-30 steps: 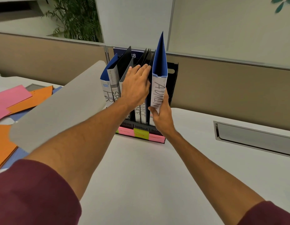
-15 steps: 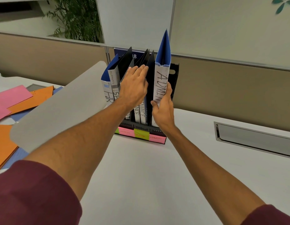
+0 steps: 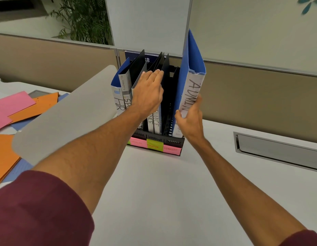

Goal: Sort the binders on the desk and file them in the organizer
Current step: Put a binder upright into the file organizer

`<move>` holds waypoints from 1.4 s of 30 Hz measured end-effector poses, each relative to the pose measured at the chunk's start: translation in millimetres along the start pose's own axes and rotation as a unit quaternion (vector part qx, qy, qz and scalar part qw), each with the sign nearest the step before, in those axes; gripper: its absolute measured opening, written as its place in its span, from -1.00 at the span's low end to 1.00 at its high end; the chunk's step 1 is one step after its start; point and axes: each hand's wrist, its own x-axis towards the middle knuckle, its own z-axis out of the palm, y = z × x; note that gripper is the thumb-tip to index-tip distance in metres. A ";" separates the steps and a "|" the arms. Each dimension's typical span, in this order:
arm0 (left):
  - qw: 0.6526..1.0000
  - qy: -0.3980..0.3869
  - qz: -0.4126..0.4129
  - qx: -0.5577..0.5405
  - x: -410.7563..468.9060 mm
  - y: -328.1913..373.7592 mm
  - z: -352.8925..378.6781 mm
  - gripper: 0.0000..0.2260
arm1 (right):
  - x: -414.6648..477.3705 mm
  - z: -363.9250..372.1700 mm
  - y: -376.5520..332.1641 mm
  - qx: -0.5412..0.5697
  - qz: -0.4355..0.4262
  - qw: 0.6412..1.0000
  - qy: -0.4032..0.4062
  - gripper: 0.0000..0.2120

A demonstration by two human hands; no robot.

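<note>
A black organizer [image 3: 172,142] stands at the back of the desk, with pink and yellow sticky labels along its front. It holds several binders: a blue one marked HR [image 3: 118,102], a black and grey one [image 3: 127,89], and FINANCE binders [image 3: 155,121]. My right hand [image 3: 189,119] grips the lower spine of a blue binder marked ADMIN [image 3: 191,82], which stands upright and tilts right at the organizer's right end. My left hand [image 3: 149,95] lies flat against the middle binders, fingers together, pressing them leftward.
Orange, pink and blue folders [image 3: 21,107] lie on the desk at the left, under a pale grey rounded panel [image 3: 65,114]. A metal cable tray [image 3: 278,150] is recessed in the desk at the right. A beige partition runs behind the organizer.
The ADMIN binder has shifted right and tilted outward in my right hand, opening a gap beside the middle binders. My left hand stays on the middle binders.
</note>
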 end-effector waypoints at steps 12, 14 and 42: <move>1.000 -0.005 0.001 0.002 1.6 4.4 1.2 -0.57 | -2.5 -1.5 23.5 -0.011 0.040 0.997 -0.071 -0.37; 1.000 -0.005 -0.001 0.001 1.4 4.7 1.3 -0.57 | -3.7 3.3 26.6 -0.014 0.046 0.995 -0.093 -0.35; 0.998 -0.062 0.005 -0.005 -2.9 6.6 -3.4 -0.46 | -30.1 19.6 35.6 -0.071 0.159 0.962 -0.213 -0.34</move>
